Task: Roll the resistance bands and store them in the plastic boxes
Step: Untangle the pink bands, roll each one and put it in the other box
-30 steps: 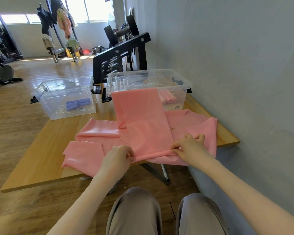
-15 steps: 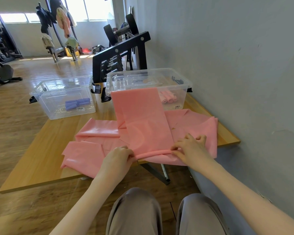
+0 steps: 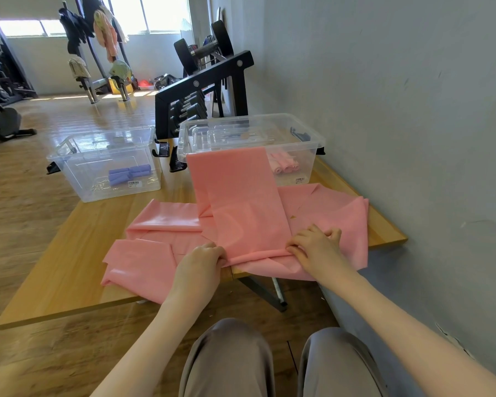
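A long pink resistance band [image 3: 241,207] lies flat toward me, its far end draped against the right clear plastic box [image 3: 307,144]. Its near end is turned into a thin roll at the table's front edge. My left hand [image 3: 198,265] pinches the roll's left end and my right hand [image 3: 315,247] pinches its right end. Other pink bands [image 3: 143,262] lie spread underneath. Rolled pink bands [image 3: 284,166] sit in the right box. The left clear box [image 3: 78,167] holds rolled purple bands [image 3: 129,174].
The wooden table [image 3: 55,270] stands against a grey wall [image 3: 413,110] on the right. A black dumbbell rack [image 3: 201,87] is behind the boxes. Gym machines stand far left on the wooden floor. My knees are below the table's front edge.
The roll at the band's near end has grown slightly thicker and moved a little forward under both hands. The boxes and other bands stay put.
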